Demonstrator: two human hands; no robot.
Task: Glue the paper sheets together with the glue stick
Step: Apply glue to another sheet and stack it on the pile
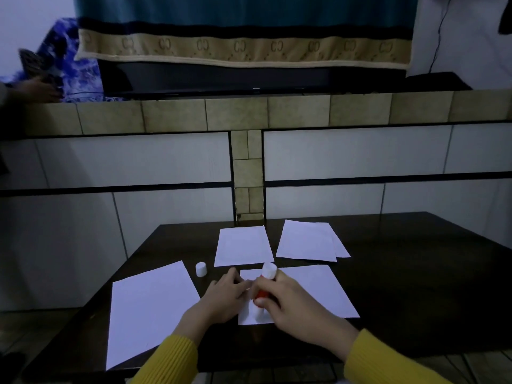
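A white and red glue stick [266, 281] stands tilted over the near middle paper sheet [313, 289], gripped by my right hand [291, 309]. My left hand [221, 297] lies flat with spread fingers on that sheet's left edge. The stick's white cap [201, 269] stands on the dark table [415, 286] to the left. A larger sheet [146, 309] lies at the near left. Farther back lie a single sheet [242, 245] and a pair of overlapping sheets [309, 241].
The table's far edge meets a tiled wall [166, 162]. Above it is a ledge with a dark screen [249, 79] under a draped cloth. Another person's hand [36, 90] shows at the far left.
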